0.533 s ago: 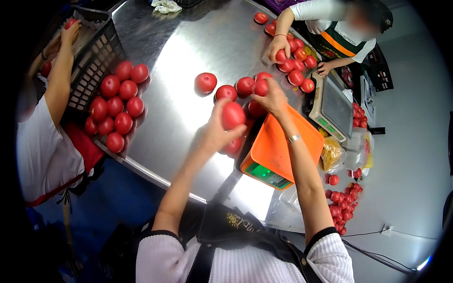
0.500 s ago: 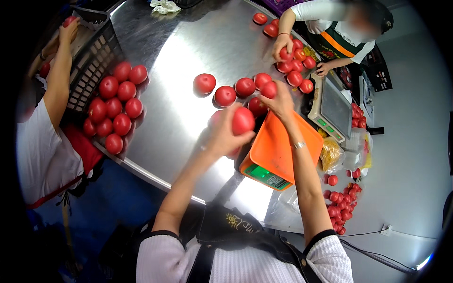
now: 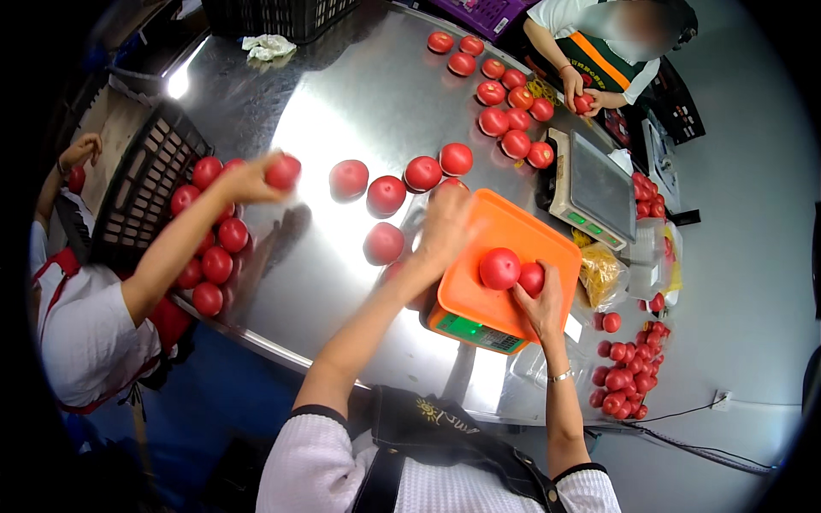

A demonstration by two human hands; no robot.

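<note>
An orange tray (image 3: 547,252) sits on a scale with a green-lit display (image 3: 475,329) in front of me. Inside the tray, my right hand (image 3: 545,306) is closed around a tomato (image 3: 531,279). A larger red tomato (image 3: 499,268) lies right beside it. My left hand (image 3: 446,224), smeared by motion, is at the tray's left edge, close to a partly covered tomato (image 3: 452,184); its fingers cannot be made out. Several more tomatoes lie on the metal table left of the tray, among them one tomato (image 3: 384,244) near my left forearm.
At the left, a co-worker's hand (image 3: 252,179) holds a tomato beside a black crate (image 3: 150,184). Across the table another person's hands (image 3: 590,98) hold a tomato. A second scale (image 3: 599,188), a bag of yellow bands (image 3: 601,275) and a tomato pile (image 3: 629,376) stand at right.
My right hand moved from the tray's far edge into the tray with a tomato. Another tomato now lies in the tray. My left hand shifted up and right. The left co-worker's arm reached over the table.
</note>
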